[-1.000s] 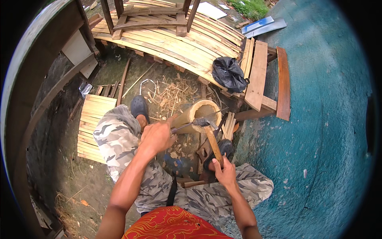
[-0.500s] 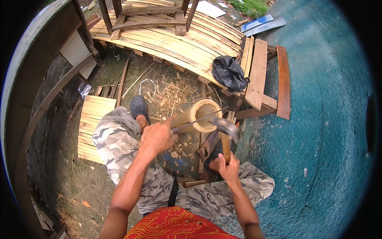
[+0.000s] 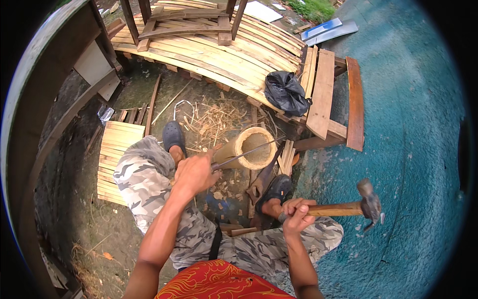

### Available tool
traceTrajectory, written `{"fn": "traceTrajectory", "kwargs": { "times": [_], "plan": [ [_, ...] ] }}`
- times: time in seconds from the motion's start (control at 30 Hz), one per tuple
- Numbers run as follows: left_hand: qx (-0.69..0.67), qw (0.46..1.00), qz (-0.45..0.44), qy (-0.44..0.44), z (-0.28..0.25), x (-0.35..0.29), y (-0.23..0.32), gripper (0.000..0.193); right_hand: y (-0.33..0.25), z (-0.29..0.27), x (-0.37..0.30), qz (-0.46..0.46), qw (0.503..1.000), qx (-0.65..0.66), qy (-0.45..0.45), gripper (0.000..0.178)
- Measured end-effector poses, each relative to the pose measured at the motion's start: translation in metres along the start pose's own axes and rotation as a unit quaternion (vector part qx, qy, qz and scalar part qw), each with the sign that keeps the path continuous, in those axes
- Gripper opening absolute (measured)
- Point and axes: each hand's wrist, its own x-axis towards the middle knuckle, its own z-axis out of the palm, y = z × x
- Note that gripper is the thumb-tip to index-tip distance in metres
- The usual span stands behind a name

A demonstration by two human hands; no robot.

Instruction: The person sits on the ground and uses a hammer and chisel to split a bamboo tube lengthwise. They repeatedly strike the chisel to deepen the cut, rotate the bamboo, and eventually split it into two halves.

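- Well, nearest to me are my red shirt point(image 3: 224, 279), patterned in yellow lines, and my grey camouflage trousers point(image 3: 279, 246), the knees spread apart.
- My right hand point(image 3: 297, 218) is closed around the wooden handle of a hammer point(image 3: 336, 209), near my right knee. The hammer points away to my right, its metal head well apart from the tube.
- My left hand point(image 3: 195, 173) is wrapped around the handle of a thin metal tool point(image 3: 244, 154). Its long dark shaft slants up to the right across the tube's mouth; I cannot tell whether it touches the rim.
- The bamboo tube point(image 3: 230, 151) is between my feet, just beyond my left hand, tilted, its round open end facing up toward me.
- My dark left clog point(image 3: 174, 135) is beyond my left knee; my right clog point(image 3: 279, 188) is on the other side of the tube.
- A hand saw point(image 3: 266, 177) lies beside the right clog, with pale wood strips point(image 3: 286, 157) near it.
- Left of my left knee lies a slatted panel point(image 3: 114, 162); loose shavings point(image 3: 219, 119) are heaped beyond the tube.
- Farther off spreads a slatted platform point(image 3: 214, 57). A black plastic bag point(image 3: 287, 93) rests on its near right corner, and a dark wooden frame point(image 3: 186, 32) stands toward its back.
- A rough blue-green wall point(image 3: 398, 149) fills the right side.
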Motion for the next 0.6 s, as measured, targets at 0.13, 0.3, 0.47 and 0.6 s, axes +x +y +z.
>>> {"fn": "traceTrajectory", "kwargs": {
  "times": [0.13, 0.3, 0.47, 0.6],
  "plan": [
    [-0.001, 0.999, -0.02, -0.027, 0.0, -0.001, 0.002, 0.059, 0.023, -0.015, -0.011, 0.17, 0.848, -0.464, -0.195, 0.034],
    [0.004, 0.999, 0.002, 0.034, 0.0, 0.008, -0.002, 0.055, -0.015, -0.023, 0.01, 0.137, 0.887, -0.422, -0.132, 0.035],
    [-0.023, 0.999, -0.001, 0.03, 0.004, 0.005, -0.004, 0.055, -0.029, -0.001, 0.001, 0.019, 0.999, 0.035, 0.009, 0.033],
    [-0.02, 0.999, 0.015, 0.026, 0.003, 0.003, -0.003, 0.061, 0.012, 0.013, -0.024, 0.056, 0.967, -0.224, -0.11, 0.033]
  ]
}}
